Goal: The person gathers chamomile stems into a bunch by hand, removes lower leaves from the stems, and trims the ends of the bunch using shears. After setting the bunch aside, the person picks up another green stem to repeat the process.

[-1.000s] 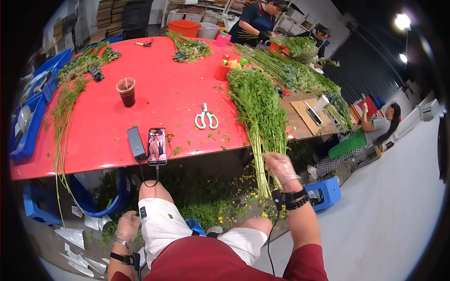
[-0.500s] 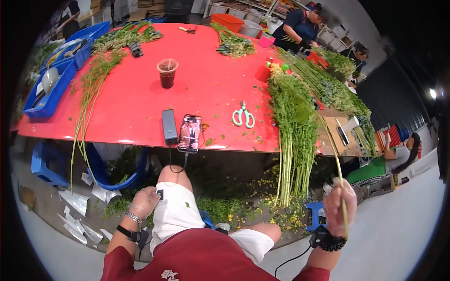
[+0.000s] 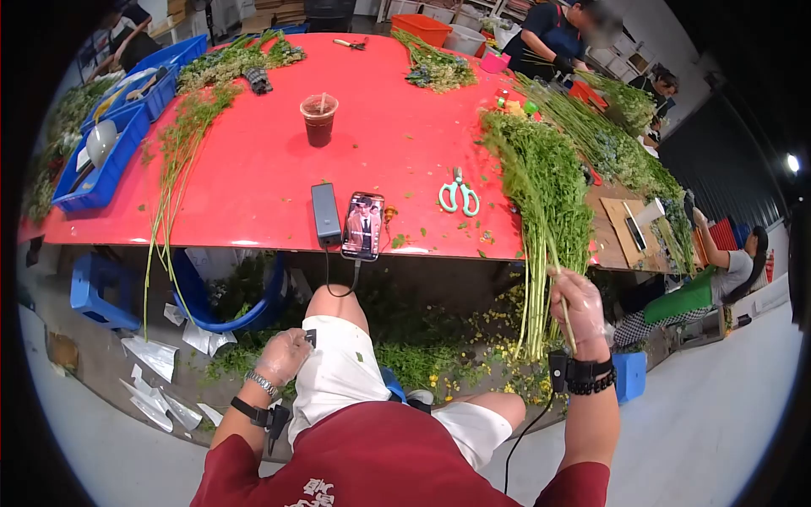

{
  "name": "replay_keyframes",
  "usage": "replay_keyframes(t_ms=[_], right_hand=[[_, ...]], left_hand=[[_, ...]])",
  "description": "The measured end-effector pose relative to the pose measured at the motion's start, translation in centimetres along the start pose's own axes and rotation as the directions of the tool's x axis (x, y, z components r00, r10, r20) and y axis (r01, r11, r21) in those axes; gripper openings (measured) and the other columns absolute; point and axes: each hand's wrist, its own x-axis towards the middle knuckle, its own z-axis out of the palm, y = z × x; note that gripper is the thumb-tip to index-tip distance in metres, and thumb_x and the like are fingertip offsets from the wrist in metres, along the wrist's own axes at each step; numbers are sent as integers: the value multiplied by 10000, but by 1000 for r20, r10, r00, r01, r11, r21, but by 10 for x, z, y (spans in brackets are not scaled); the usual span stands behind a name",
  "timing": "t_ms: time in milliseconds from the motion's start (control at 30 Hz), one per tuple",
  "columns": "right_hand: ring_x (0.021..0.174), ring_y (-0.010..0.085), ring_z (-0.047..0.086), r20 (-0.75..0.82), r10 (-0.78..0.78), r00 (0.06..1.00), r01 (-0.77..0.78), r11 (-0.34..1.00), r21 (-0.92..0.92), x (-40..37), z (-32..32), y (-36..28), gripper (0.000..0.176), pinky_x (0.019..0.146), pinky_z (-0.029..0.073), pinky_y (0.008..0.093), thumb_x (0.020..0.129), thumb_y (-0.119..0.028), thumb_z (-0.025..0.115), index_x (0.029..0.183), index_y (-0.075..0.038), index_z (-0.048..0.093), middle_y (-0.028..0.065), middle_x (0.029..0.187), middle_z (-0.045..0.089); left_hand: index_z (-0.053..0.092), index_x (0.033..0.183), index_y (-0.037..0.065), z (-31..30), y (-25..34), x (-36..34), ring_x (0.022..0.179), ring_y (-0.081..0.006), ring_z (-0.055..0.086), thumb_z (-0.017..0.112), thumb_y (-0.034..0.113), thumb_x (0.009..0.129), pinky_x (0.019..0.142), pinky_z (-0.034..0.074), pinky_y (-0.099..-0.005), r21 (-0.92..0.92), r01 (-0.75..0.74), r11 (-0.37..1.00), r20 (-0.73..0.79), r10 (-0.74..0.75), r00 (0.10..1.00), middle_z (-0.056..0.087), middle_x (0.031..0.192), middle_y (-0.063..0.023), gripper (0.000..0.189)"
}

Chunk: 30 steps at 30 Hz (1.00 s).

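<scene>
Two hands: both in clear gloves; one plainly grasps, the other is harder to read.
Right hand (image 3: pixel 579 308): fingers closed around the lower part of a held stem (image 3: pixel 569 332), just beside the cut ends of the leafy bundle (image 3: pixel 549 182). The upper end is lost against the greenery, so contact there cannot be told.
Left hand (image 3: pixel 285 357): fingers curled beside the left thigh; whether they pinch anything, I cannot tell.
Leafy bundle: lies on the red table (image 3: pixel 253 186), cut ends hanging past the near edge.
Good handling: a light, firm grip low on the stem should spare the leaves; drawing it along its own length, rather than across its neighbours, would limit snagging and bending.
Clippers (image 3: pixel 457 185): pale green handles, lying left of the bundle, apart from both hands.
Plastic cup (image 3: pixel 318 122): upright, with a dark drink and a straw.
Front blue bin (image 3: pixel 114 182): holds a pale rounded thing and others too unclear to name.
Blue tub (image 3: pixel 274 296): under the table's near edge, with greenery inside.
Orange bin (image 3: pixel 422 32): at the far side, beside a whitish bucket (image 3: pixel 465 40); contents of both unclear.
</scene>
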Motion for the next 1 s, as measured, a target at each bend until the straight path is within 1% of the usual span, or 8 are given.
replay_keyframes(t_ms=[100, 167, 267, 433, 633, 767, 900, 1000], right_hand=[[543, 52, 476, -20, -317, 948, 316, 948, -40, -26, 15, -15, 292, 486, 352, 196, 1028, -117, 578, 1262, 45, 645, 1, 696, 575], [547, 56, 479, -36, -323, 946, 325, 941, 92, -26, 18, -5, 280, 488, 357, 201, 1031, -129, 586, 1246, 37, 652, 4, 700, 583], [557, 70, 489, 21, -106, 994, 107, 994, -33, -28, 22, 2, 270, 502, 373, 216, 1026, -162, 618, 1235, 3, 664, 13, 693, 586], [569, 82, 500, 40, -161, 986, 162, 987, -13, -56, 25, 9, 275, 510, 379, 220, 1019, -172, 634, 1224, 8, 663, 12, 689, 582], [655, 72, 576, 37, -164, 986, 167, 981, -94, -116, 29, 32, 237, 596, 445, 214, 981, -76, 623, 1194, 15, 674, 1, 752, 636], [769, 85, 640, 66, -48, 997, 55, 992, -117, -152, 26, 62, 235, 719, 519, 235, 966, 15, 629, 1197, 8, 664, 16, 862, 680], [793, 102, 658, 149, 4, 989, 20, 988, -156, -166, 23, 93, 236, 733, 530, 248, 968, 5, 662, 1203, 23, 651, 37, 872, 692], [802, 105, 674, 168, 2, 986, 56, 940, -337, -171, 18, 113, 251, 732, 551, 266, 960, 33, 651, 1210, 21, 645, 33, 880, 698]], left_hand=[[647, 1240, -47, -8, -12, -8, 857, -228, 723, 693, 154, 918, 811, 568, -344, 20, 39, 999, -45, -38, 998, 748, 962, -157, 383], [652, 1232, -49, -13, -17, -10, 878, -267, 726, 698, 155, 911, 818, 567, -359, 34, 45, 998, -60, -43, 997, 746, 967, -172, 384], [652, 1229, -52, -15, -20, -10, 904, -300, 730, 705, 154, 902, 827, 565, -373, 38, 48, 998, -66, -45, 997, 745, 971, -182, 390], [644, 1243, -51, -16, 6, -10, 942, -285, 734, 709, 154, 908, 847, 568, -374, -56, 63, 996, -27, -65, 998, 748, 1030, -178, 398], [624, 1294, -46, -3, 96, 6, 1015, -212, 716, 694, 168, 965, 909, 558, -330, -327, -201, 924, 120, 252, 960, 736, 1104, -168, 398], [503, 1424, -60, 46, 161, 47, 1245, -263, 628, 634, 286, 1042, 1048, 509, -369, -668, -166, 726, 267, 442, 857, 624, 1365, -208, 532], [391, 1520, -23, 79, 244, 100, 1245, -286, 597, 492, 525, 1067, 1033, 505, -433, -862, 299, 409, 433, 287, 855, 556, 1440, -196, 719], [463, 1466, 33, 103, 289, 135, 1113, -247, 637, 504, 508, 1066, 974, 526, -414, -837, 471, 279, 539, 272, 797, 607, 1362, -151, 622]])
